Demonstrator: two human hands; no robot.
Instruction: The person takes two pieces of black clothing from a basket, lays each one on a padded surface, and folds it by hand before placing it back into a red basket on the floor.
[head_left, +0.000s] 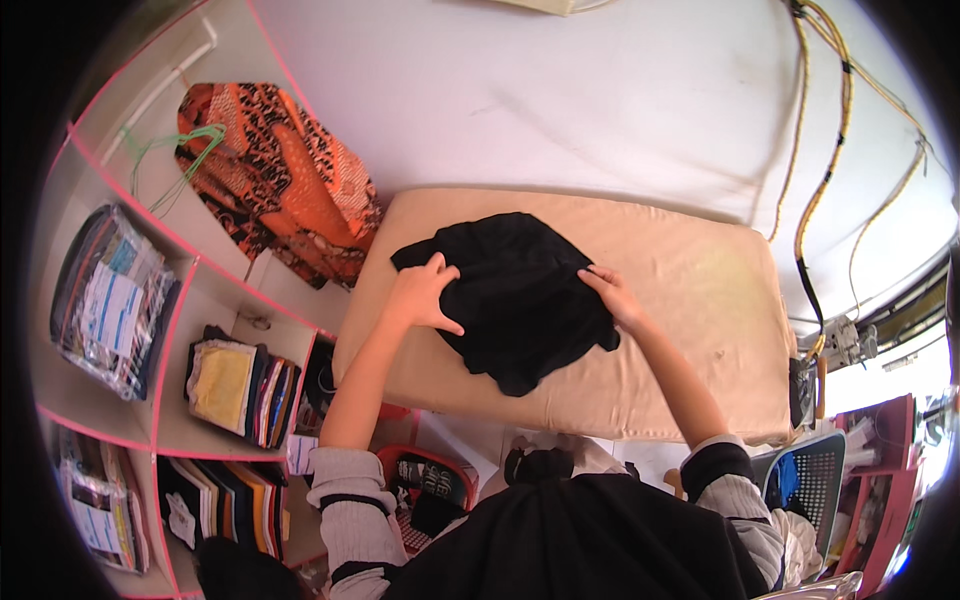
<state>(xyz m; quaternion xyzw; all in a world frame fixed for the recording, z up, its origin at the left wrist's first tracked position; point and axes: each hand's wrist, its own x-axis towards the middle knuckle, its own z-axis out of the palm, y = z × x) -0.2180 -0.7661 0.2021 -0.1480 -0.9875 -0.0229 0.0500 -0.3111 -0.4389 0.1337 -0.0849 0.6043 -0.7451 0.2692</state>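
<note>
A black garment (517, 300) lies loosely spread, with a few wrinkles, on a padded table covered in beige cloth (697, 300). My left hand (427, 296) is at the garment's left side, its thumb and fingers spread wide apart against the dark fabric. On the opposite side, my right hand (615, 294) pinches the garment's right edge between thumb and fingers. One short black flap, perhaps a sleeve, sticks out at the upper left. The garment's lower edge is uneven and lies near the middle of the table.
Pink-edged shelves (176, 330) on the left hold folded clothes (232, 390) and plastic-wrapped packs (112, 307). An orange patterned cloth (285, 180) hangs beside the table. Below stands a red basket (469, 480); a grey-green basket (829, 480) is at right. Cables (844, 127) hang along the wall.
</note>
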